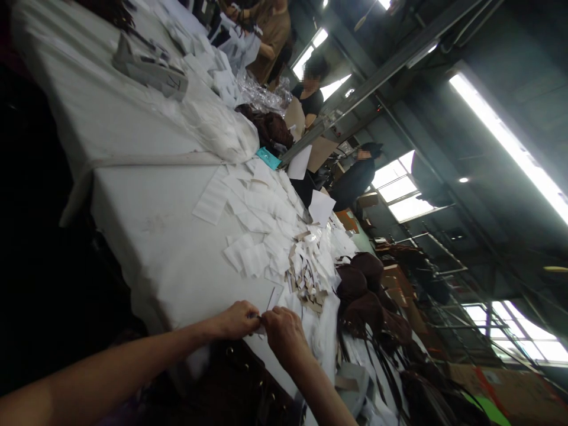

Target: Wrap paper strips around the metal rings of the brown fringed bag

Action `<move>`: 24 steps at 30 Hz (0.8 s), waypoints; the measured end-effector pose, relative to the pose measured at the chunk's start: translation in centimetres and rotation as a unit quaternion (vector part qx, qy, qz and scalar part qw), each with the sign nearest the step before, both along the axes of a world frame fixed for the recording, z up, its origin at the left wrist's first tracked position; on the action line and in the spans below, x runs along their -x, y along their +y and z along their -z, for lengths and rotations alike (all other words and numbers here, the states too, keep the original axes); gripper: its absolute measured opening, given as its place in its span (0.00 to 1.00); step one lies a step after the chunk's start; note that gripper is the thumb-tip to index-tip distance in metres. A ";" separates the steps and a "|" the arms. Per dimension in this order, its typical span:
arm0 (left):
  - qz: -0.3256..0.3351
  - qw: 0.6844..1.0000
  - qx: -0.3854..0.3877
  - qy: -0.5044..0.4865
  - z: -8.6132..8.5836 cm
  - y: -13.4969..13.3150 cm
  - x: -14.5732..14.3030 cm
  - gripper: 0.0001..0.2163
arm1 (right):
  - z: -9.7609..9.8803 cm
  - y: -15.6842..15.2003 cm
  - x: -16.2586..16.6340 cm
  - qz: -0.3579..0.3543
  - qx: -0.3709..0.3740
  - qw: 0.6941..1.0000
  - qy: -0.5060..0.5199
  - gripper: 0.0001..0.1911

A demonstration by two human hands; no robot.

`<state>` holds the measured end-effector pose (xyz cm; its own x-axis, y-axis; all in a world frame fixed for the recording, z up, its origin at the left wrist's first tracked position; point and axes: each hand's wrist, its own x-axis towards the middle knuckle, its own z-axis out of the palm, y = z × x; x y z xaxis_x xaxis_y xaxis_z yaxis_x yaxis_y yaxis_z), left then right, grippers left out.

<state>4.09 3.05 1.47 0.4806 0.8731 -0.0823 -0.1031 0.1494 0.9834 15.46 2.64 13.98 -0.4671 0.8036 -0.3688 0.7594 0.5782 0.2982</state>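
My left hand (236,320) and my right hand (284,332) meet at the near edge of a table covered in white cloth (146,201). Both are closed in a pinch around something small and thin between them; what it is I cannot make out. A thin dark strand (270,299) rises from between the fingertips. Just beyond my hands lies a heap of white paper tags and slips (306,269). Dark brown material with metal studs (235,378) lies under my forearms.
Brown hairpieces (361,284) pile up right of the slips. More white slips (252,201), a teal packet (268,158), a white bundle (222,127) and a grey tool (148,68) lie farther along. Other people (352,177) work at the table's far side.
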 end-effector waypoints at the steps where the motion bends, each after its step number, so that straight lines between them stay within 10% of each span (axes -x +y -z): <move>1: -0.003 1.000 0.019 -0.007 0.0 0.0 0.0 0.12 | 0.0 0.0 -0.1 0.001 0.001 1.000 0.005 0.11; 15: 0.083 0.953 0.226 -0.186 -1.4 -0.5 0.8 0.18 | 0.5 -3.1 -1.8 -0.059 -0.042 0.984 0.163 0.17; 24: 0.032 0.952 0.199 -0.231 -1.3 -0.4 0.7 0.19 | 4.8 -4.2 -6.5 -0.137 -0.174 0.901 0.373 0.21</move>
<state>3.42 2.64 2.75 0.5965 0.7850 -0.1671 -0.4892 0.5207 0.6997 22.00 -1.52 9.21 -0.6794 0.6264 0.3821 0.6664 0.7447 -0.0358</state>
